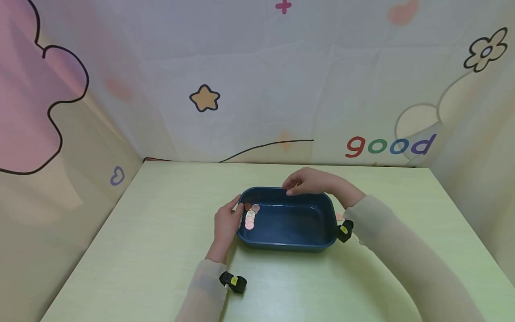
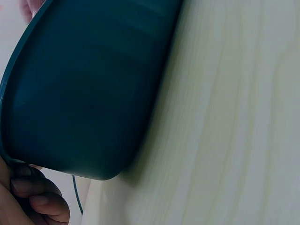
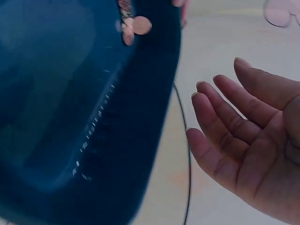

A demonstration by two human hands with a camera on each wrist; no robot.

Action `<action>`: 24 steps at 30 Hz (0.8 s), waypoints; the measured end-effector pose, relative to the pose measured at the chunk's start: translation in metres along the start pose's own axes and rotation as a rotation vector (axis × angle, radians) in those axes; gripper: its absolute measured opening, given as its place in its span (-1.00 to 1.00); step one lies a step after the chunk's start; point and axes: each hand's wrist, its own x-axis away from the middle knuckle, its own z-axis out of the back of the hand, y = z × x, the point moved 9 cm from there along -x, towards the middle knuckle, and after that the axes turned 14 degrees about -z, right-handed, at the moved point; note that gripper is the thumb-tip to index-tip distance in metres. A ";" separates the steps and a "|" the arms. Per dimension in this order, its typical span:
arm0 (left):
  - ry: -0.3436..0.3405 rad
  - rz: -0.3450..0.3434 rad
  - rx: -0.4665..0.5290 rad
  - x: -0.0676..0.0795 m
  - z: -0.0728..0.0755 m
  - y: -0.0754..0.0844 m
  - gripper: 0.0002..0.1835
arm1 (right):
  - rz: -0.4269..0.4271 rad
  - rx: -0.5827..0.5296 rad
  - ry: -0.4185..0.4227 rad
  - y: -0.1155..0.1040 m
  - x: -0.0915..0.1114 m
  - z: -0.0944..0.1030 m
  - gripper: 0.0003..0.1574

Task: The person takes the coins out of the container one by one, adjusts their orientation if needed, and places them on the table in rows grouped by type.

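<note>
A dark blue rectangular plastic basin (image 1: pixel 289 247) is between the two hands over the table. My left hand (image 1: pixel 227 223) grips its left end, thumb at the rim. In the left wrist view the fingers (image 2: pixel 40 197) of that hand curl beneath the rim. Several coins (image 1: pixel 250 219), silvery, pinkish and copper, lie bunched inside at the basin's left end. They also show at the top of the right wrist view, with a round coin (image 3: pixel 142 25) on their edge. My right hand (image 1: pixel 310 181) is at the far rim; the right wrist view shows its fingers loosely bent, holding nothing.
Pale wood-grain tabletop (image 1: pixel 161 214) surrounds the basin. A pinkish coin (image 1: pixel 339 216) lies right of the basin, partly behind the right wrist. A printed cloth backdrop (image 1: pixel 257 112) stands along the table's far edge and sides. Black wrist cameras (image 1: pixel 233 282) are strapped to both arms.
</note>
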 end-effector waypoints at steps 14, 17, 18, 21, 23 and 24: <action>0.005 -0.006 -0.002 -0.002 -0.002 -0.001 -0.58 | 0.015 0.045 -0.129 -0.020 -0.049 -0.048 -0.52; 0.002 -0.001 0.001 -0.002 -0.001 -0.001 -0.57 | 0.002 0.071 -0.146 -0.022 -0.056 -0.057 -0.51; 0.002 -0.003 0.000 -0.001 -0.001 -0.001 -0.57 | -0.005 0.077 -0.149 -0.023 -0.059 -0.060 -0.51; 0.003 -0.007 0.001 -0.001 0.000 0.000 -0.57 | -0.044 0.083 -0.161 -0.021 -0.066 -0.068 -0.49; 0.004 -0.009 -0.002 -0.001 0.000 0.000 -0.58 | -0.066 0.085 -0.165 -0.020 -0.071 -0.073 -0.48; 0.005 -0.008 -0.003 -0.001 0.000 0.000 -0.58 | -0.072 0.084 -0.168 -0.020 -0.073 -0.076 -0.47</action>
